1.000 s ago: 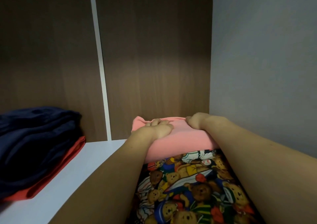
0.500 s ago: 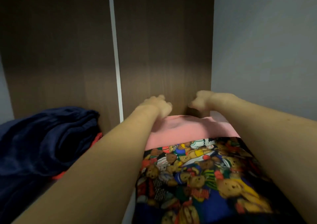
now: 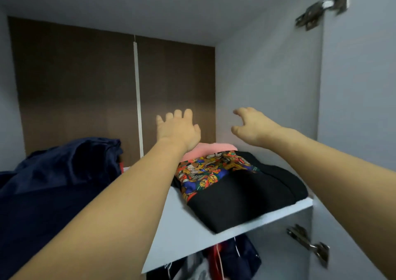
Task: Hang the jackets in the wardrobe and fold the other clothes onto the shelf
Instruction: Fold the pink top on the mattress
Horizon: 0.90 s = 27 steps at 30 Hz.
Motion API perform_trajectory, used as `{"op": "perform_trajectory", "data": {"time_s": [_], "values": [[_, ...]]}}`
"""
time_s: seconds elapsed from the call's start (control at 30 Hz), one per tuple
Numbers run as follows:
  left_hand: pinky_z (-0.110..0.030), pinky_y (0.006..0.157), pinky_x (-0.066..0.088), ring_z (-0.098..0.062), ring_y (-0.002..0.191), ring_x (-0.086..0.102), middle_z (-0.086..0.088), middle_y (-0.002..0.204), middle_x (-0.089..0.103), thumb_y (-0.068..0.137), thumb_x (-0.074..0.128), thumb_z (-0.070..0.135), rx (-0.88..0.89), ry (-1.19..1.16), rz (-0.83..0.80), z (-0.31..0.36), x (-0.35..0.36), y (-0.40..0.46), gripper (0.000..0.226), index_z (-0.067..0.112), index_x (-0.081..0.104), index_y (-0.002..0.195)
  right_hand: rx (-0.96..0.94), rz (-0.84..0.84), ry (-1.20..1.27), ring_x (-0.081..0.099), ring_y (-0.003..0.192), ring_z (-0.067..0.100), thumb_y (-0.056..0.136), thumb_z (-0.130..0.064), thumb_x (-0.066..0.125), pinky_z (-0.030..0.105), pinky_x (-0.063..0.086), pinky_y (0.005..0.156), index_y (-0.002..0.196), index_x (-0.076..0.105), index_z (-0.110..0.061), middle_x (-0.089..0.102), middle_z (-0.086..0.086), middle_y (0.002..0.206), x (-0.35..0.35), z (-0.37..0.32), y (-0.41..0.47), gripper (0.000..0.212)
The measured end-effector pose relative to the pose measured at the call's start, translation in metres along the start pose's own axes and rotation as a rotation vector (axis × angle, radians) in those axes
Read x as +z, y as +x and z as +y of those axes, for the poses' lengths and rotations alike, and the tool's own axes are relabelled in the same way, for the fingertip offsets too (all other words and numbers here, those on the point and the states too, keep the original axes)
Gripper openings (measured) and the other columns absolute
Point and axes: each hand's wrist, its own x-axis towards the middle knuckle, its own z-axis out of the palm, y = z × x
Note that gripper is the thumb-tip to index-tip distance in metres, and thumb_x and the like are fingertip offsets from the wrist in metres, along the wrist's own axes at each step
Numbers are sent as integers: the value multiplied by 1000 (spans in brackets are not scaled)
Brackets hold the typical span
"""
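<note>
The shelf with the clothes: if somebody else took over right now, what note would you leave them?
Left hand: open, holds nothing, above the pink garment.
Right hand: open, fingers loosely curled, holds nothing.
On the shelf: the pink garment lies folded at the back, the bear-print garment in front of it with black cloth; a navy pile sits to the left.
Done: pink piece placed.
Left: cannot tell how many clothes remain; some clothing shows below the shelf.

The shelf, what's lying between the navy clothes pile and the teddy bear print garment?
In the head view, only bare white shelf, crossed above by the left forearm.
</note>
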Motion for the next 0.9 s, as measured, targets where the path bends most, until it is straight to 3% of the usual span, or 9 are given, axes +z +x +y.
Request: {"op": "perform_trajectory", "data": {"time_s": [0.13,0.37,0.5,0.67,0.77,0.9], "values": [[-57,113,23,-36,134,37,-14,146,40,99,31,43,55,-42,-2,31,-43,-42,53,16,30,146,58,16,-41,34,140,28,95,-30,50,36,30,111,151,29,-14,31,10,154,-52,9,-65,62],[-50,103,37,-38,128,40,-15,143,39,99,36,36,241,-253,96,113,-142,-116,51,14,31,144,106,101,-59,33,141,25,95,-29,49,34,30,110,152,28,-14,29,8,156,-152,37,-182,63],[-50,105,34,-37,125,42,-15,142,42,99,38,34,341,-301,256,180,-201,-161,51,12,32,145,117,231,-91,36,138,21,94,-28,47,32,31,106,150,31,-17,32,4,154,-227,61,-261,59],[-52,114,25,-34,132,37,-12,150,35,99,38,35,413,-339,311,282,-258,-217,56,13,27,149,129,329,-229,41,133,21,94,-27,47,30,33,102,147,35,-19,34,0,152,-312,106,-364,55],[-51,116,21,-34,134,35,-11,152,33,99,38,34,465,-423,310,343,-283,-247,56,14,27,149,216,347,-244,39,135,21,94,-27,47,30,33,103,148,32,-19,31,0,154,-349,139,-413,57],[-51,115,23,-33,133,35,-10,151,33,97,39,35,619,-436,353,423,-308,-281,56,14,28,148,366,353,-291,41,132,21,94,-30,47,29,32,93,148,30,-20,29,-1,154,-382,193,-472,57]]}}
